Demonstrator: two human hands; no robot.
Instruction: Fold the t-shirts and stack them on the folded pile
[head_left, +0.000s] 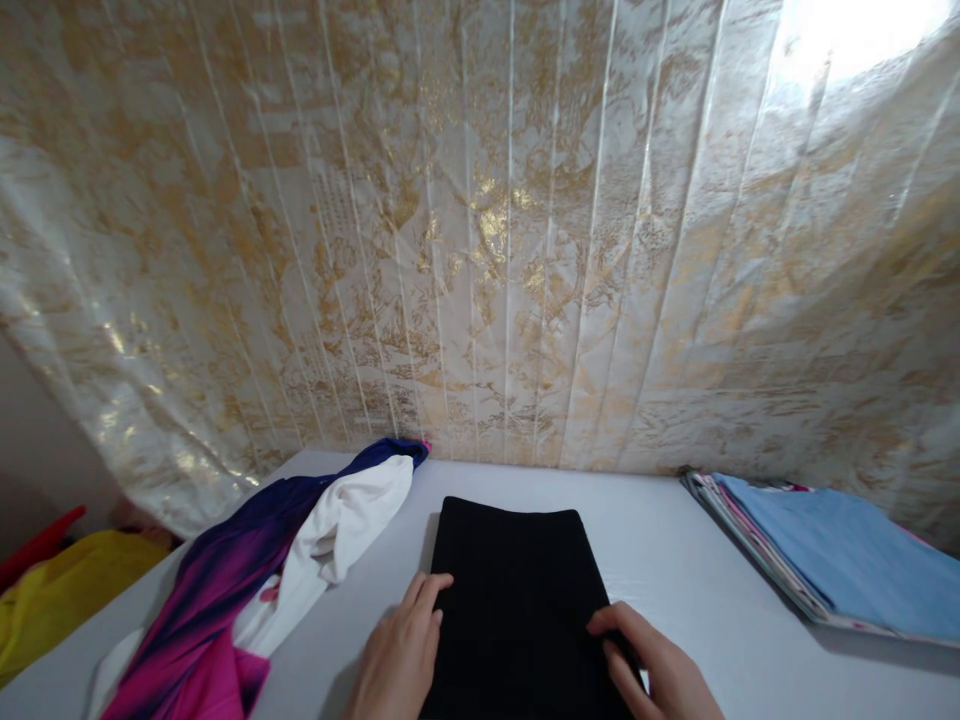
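Head view: your left hand, loosely open, braced the black cloth your right hand pinched, apparently steadying it.

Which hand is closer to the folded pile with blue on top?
Right. The right hand, touching the black cloth, is left of the folded pile; the left hand, at the cloth's left edge, is farther left.

1 blown-out glare patch on sheet, upper right; lower-left dim.
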